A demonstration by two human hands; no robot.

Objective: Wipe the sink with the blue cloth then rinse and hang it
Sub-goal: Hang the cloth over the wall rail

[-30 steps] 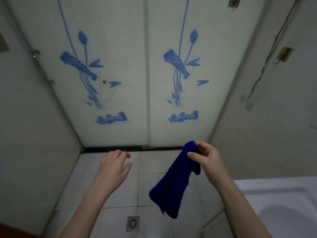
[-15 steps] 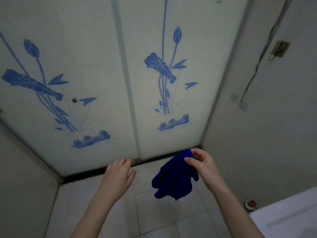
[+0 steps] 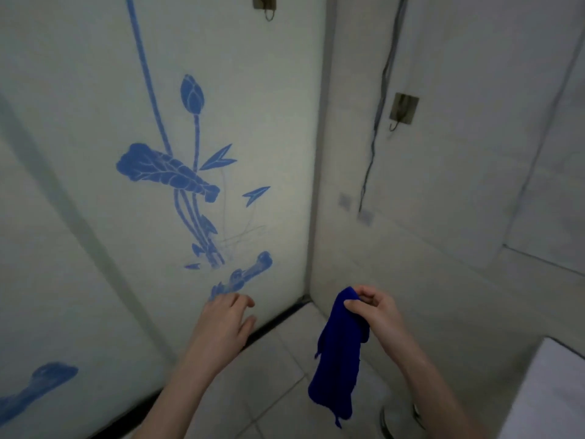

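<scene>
The left and far part of the scene was filled by a frosted glass panel [image 3: 95, 232] printed with blue lotus stems and leaves, crossed by a pale seam on its left. A corner was formed where its right edge was met by a tiled wall [image 3: 459, 264], which took up the right side. Below both, a strip of pale floor tiles [image 3: 269, 384] was seen, widening toward the near edge; this was the open room between the panel and the wall. The foot of the panel was bordered by a dark sill [image 3: 278, 320] that ran from the near left to the far corner. At the near right, a white ledge [image 3: 550, 394] was cut off by the frame, so only its corner and one straight edge were shown.

A dark cable [image 3: 375, 131] was run down the tiled wall.

The blue cloth [image 3: 337, 362] was held up in the air over the floor tiles, near the corner and left of the white ledge. It hung down in one long fold, its lower edge loose and clear of the floor. Its top was pinched by the right hand [image 3: 378, 315] between thumb and curled fingers. The left hand [image 3: 224, 324] was held out in front of the panel with fingers loose and nothing in its grasp, well apart from the cloth.

A small metal hook [image 3: 404, 109] was fixed high on the tiled wall, just right of the cable.
</scene>
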